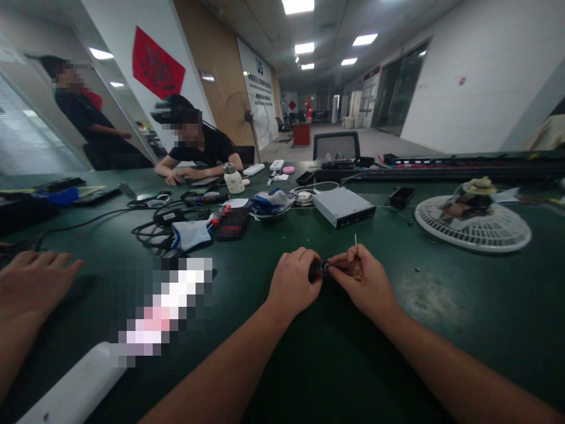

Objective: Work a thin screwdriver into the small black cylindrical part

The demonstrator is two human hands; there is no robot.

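In the head view, my left hand [295, 281] is closed around a small dark cylindrical part [315, 271], just above the green table. Its end with a ring, greyish in colour, points toward my right hand [368, 285]. The thumb and fingers of that hand pinch at this ringed end. Tucked in the same right hand is a small tool with an amber handle [357, 271], and its thin pale shaft sticks up past the fingers. My fingers cover much of both things.
Ahead on the table [265, 241] lie a grey metal box [343, 206], a bowl with blue-white cloth [270, 203], tangled black cables [152, 227] and a white fan grille [472, 229]. Another person's hand [37, 282] is at left, near a white device [79, 383]. A person sits opposite.
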